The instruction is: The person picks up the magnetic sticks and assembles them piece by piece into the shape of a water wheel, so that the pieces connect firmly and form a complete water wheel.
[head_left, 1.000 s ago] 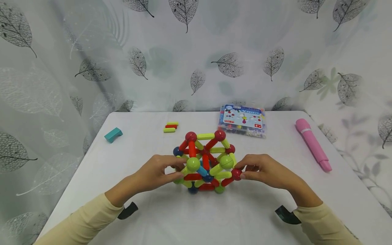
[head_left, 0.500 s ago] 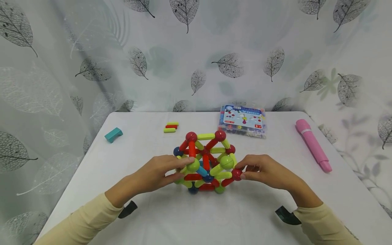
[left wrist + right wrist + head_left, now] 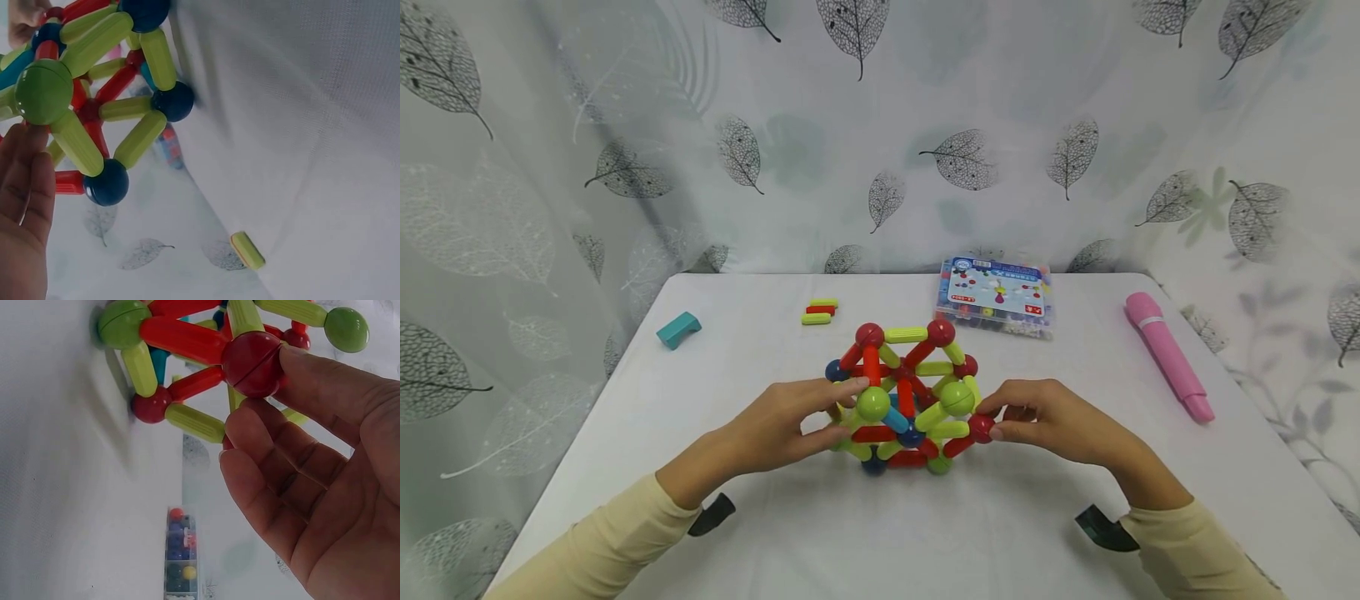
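A frame of magnetic sticks and balls (image 3: 904, 392), in red, yellow-green and blue, stands on the white table. My left hand (image 3: 775, 425) is at its left side, fingers fairly straight, touching it beside a green ball (image 3: 873, 404). In the left wrist view, fingertips (image 3: 28, 134) rest against that green ball's lower side, with a yellow-green stick (image 3: 78, 142) running from it. My right hand (image 3: 1052, 417) pinches a red ball (image 3: 253, 364) at the lower right corner between thumb and fingers. The thumb of my left hand is out of sight in the left wrist view.
Behind the frame lies a clear-sided box (image 3: 996, 296) with a printed lid. Several loose sticks (image 3: 818, 312) lie at the back, a teal block (image 3: 678, 330) at the left. A pink pen-shaped object (image 3: 1168, 354) lies at the right, near the table's edge (image 3: 1206, 367).
My left index finger has reached up from the frame's side to the green ball's top, then shifted slightly back to its upper left. My right hand and the frame have hardly moved.
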Motion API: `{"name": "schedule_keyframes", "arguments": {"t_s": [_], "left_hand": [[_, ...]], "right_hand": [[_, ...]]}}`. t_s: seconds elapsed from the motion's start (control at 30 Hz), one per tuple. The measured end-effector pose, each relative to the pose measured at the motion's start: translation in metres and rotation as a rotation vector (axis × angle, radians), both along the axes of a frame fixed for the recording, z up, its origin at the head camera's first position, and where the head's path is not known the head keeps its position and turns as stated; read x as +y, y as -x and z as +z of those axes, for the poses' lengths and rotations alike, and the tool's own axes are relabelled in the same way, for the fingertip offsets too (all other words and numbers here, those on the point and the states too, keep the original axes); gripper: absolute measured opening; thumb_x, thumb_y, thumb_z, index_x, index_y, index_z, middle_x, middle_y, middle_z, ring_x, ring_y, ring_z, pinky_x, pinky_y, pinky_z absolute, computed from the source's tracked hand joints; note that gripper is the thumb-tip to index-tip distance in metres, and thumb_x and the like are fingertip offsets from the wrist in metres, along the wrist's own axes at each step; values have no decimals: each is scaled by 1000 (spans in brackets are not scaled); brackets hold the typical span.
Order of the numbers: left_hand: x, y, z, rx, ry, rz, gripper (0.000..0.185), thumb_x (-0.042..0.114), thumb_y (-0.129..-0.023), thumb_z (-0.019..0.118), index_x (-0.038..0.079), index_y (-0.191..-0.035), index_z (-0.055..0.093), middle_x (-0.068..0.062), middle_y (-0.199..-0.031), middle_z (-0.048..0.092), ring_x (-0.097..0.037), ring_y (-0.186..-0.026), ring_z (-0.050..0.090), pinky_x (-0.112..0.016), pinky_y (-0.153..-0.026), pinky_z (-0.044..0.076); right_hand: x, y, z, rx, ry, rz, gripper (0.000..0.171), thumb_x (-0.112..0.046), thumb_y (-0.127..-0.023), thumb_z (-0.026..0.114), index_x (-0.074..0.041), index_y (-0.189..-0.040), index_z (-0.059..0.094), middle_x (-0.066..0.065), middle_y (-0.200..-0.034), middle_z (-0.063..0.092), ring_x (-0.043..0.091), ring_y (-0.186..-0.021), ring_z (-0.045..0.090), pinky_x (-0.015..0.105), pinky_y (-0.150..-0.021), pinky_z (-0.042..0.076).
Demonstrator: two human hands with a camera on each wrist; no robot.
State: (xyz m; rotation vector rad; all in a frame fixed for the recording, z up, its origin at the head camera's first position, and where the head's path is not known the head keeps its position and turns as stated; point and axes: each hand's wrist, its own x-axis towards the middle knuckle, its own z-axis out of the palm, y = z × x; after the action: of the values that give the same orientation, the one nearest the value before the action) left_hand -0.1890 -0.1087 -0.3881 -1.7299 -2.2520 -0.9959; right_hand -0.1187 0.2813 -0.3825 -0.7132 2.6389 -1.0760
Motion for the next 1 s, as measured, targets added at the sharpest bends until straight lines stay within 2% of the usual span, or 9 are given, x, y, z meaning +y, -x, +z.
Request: {"name": "schedule_keyframes", "arguments": {"t_s": [0.17,0.33,0.5,0.63,0.73,0.87,0.93,1.0], "left_hand": [[-1,-1,-3,26,-28,44,73,13,-83,85,14,-148,52,-3,-112,70,-10,-94,69,-21,-78,58],[-1,-3,-8,59,-26,173,77,24,-79,89,12,-146,53,-7,-119,58,-16,-108,56,-27,-83,58],[0,-2,-11,-58,61,267,92,34,-81,87,14,-156,39,-10,-148,42,-26,-136,43,-44,-100,55],[0,1,-13,-139,92,262,99,36,-82,86,12,-161,30,-10,-163,27,-30,-146,35,-50,-104,51],[-1,4,-14,-168,104,255,101,38,-83,84,12,-162,27,-8,-164,25,-29,-148,33,-52,-107,48],[-4,14,-12,-205,91,297,90,37,-89,78,13,-161,29,-9,-163,30,-30,-147,34,-57,-110,43],[-4,26,-9,-212,89,362,82,35,-92,75,13,-159,33,-11,-160,34,-32,-146,36,-59,-111,42],[-3,44,-9,-207,115,456,74,33,-94,72,12,-156,38,-14,-156,40,-33,-142,41,-59,-110,43]], "right_hand": [[1,-1,-1,3,-3,-4,27,-28,-96,72,-22,-123,72,-12,-109,71,9,-94,65,28,-79,58],[2,-1,-1,2,-10,-8,28,-29,-96,72,-22,-124,71,-13,-109,71,9,-94,65,27,-79,58],[2,0,-1,8,-12,-6,28,-28,-96,72,-21,-123,71,-13,-109,71,9,-93,65,27,-78,58],[2,0,-1,-2,-12,-8,30,-29,-96,72,-20,-124,71,-13,-109,71,10,-94,65,27,-78,58],[2,0,-1,-10,-10,-10,30,-29,-96,72,-20,-124,71,-13,-109,71,10,-94,65,27,-79,58],[2,-1,-1,-1,-12,-7,29,-29,-96,72,-21,-124,71,-12,-109,71,9,-93,65,28,-78,59],[2,-1,-1,2,-12,-6,29,-30,-96,72,-21,-124,71,-12,-109,71,9,-93,65,28,-78,59],[2,-1,-1,5,-10,-7,29,-30,-96,72,-21,-124,72,-12,-109,71,9,-93,65,28,-78,58]]}}
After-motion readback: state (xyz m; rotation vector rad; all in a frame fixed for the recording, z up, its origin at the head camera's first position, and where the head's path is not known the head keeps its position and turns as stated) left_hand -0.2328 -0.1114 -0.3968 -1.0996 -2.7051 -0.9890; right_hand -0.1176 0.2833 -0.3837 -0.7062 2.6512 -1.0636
